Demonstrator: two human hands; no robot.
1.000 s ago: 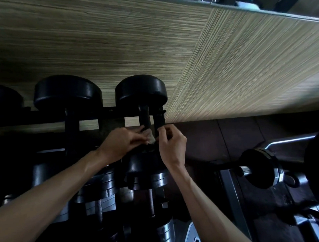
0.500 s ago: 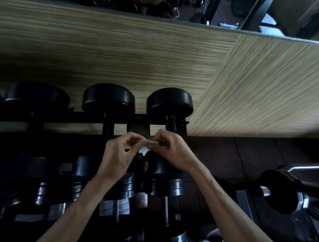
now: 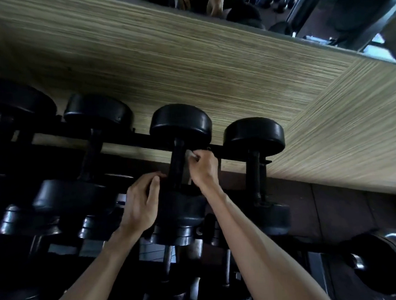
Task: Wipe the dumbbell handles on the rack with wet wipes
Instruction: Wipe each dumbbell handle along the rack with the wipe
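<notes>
The dumbbell [image 3: 179, 167] being cleaned sits on the top row of the rack [image 3: 227, 149], second from the right, its dark handle running between a round black far head and a near head that lies partly under the wrists. The right hand [image 3: 202, 168] has its fingers curled around a small pale wet wipe [image 3: 190, 155], pinching it against the right side of the handle near the far head. The left hand [image 3: 141, 199] rests at the lower left side of the same handle, fingers loosely bent and touching it; whether it actually grips the bar cannot be told. Four dumbbells show along this top row, with a fifth head cut off at the left edge. To the right stands the last dumbbell [image 3: 254, 144] of the row, just beside the one being wiped; to the left sits another dumbbell [image 3: 98, 123], blurred. Lower rows hold more dark weights with shiny metal collars, too dim to count. Behind the rack runs a streaked wood-grain wall panel [image 3: 164, 66], and above it a mirror [image 3: 322, 7] shows gym equipment.
</notes>
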